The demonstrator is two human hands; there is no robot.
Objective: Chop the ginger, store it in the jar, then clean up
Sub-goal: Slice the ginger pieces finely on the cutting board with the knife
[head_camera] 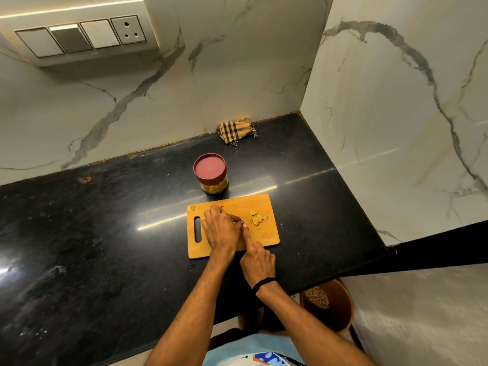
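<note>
A rectangular switch panel with three flat rocker plates and a round-pin socket sits at 10 o'clock on the veined marble wall. Below it lies the polished, speckled black stone counter, which shows streaks of glare.

Near the centre of the view lies a smooth wooden cutting board with rounded corners and an oblong handle slot at its 9 o'clock end. A small pale ginger scrap rests at the board's 10 o'clock corner.

Just past the board's 12 o'clock edge stands a short, round, clear jar holding yellowish bits. It is closed with a flat maroon lid.

The left hand rests knuckles-up on the board, its fingers curled down and pinning a knobbly brown piece of ginger against the wood.

Further back, at 12 o'clock against the wall, is a crumpled tan and black checked cloth with frayed edges.

The thin knife, seen edge-on, stands against the end of the ginger. At 3 o'clock from the blade lie several flat, pale yellow ginger slices, loosely heaped and touching one another.

The right hand is wrapped round the hidden knife handle, with the forefinger laid straight along the blade's back. A black cord wristband circles that wrist.

At 5 o'clock, below the counter's edge, is a round brown tub with dry, fibrous matter inside.
</note>
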